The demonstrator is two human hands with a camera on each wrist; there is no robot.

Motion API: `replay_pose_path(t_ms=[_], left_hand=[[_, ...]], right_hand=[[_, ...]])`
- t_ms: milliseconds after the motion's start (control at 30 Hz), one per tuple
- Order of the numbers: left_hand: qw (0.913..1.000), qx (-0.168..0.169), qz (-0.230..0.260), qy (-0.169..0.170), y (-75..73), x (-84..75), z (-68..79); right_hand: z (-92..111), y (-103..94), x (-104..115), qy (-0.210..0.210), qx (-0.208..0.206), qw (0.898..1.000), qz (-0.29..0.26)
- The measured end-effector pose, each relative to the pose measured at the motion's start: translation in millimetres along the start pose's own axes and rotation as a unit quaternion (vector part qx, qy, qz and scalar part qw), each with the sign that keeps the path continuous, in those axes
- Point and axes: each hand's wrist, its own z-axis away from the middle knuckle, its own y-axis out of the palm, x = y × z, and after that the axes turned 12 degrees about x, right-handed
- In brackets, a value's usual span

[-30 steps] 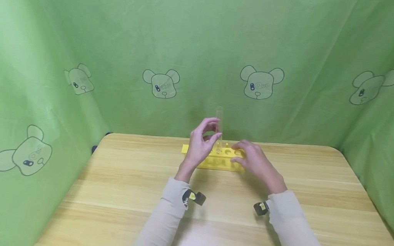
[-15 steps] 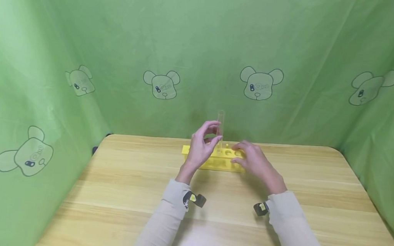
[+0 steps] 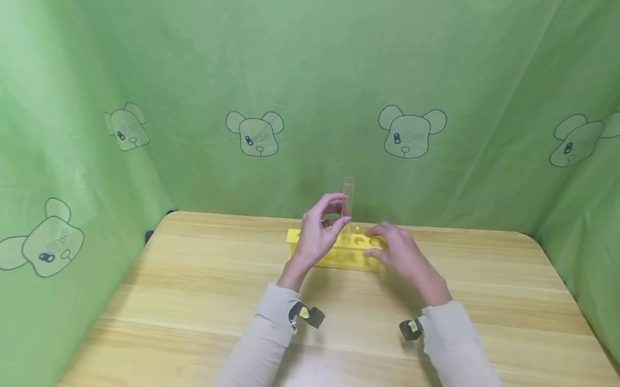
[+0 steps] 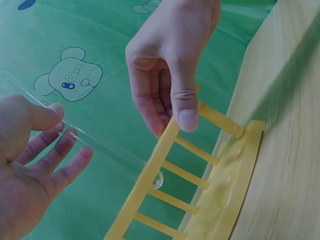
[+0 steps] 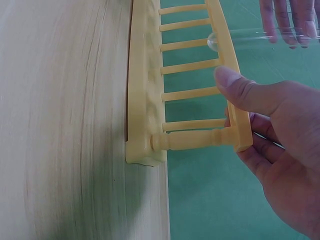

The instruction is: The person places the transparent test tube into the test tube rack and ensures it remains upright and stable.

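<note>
A clear test tube (image 3: 348, 198) stands upright, pinched between the thumb and fingers of my left hand (image 3: 315, 231). Its rounded bottom (image 4: 158, 181) pokes just below the top plate of a yellow test tube rack (image 3: 297, 236), through one of the holes. At the rack's right end, my right hand (image 3: 404, 257) grips the top plate, thumb on the near side and fingers behind, as the right wrist view shows with the rack (image 5: 145, 100) and the thumb (image 5: 250, 92). In the left wrist view the tube (image 4: 105, 142) runs from my left fingers to the rack.
The rack stands on a wooden table (image 3: 351, 367) near its back edge. Green curtain (image 3: 321, 48) with printed bear heads hangs behind and at both sides. A small yellow peg (image 3: 357, 229) shows at the back of the rack.
My left hand has lowered the test tube slightly, and its bottom has gone into a hole of the rack. The right hand has stayed in place on the rack.
</note>
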Motion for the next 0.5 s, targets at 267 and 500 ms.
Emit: replay_pose_path(t_ms=[267, 500], left_hand=[[0.9999, 0.007, -0.006, -0.005, 1.2, 9.8, 1.4], [0.9999, 0.01, 0.013, -0.001, 0.8, -10.4, 7.5]], right_hand=[[0, -0.3, 0, -0.003, -0.004, 1.0, 0.005], [0, -0.4, 1, -0.006, -0.002, 1.0, 0.005]])
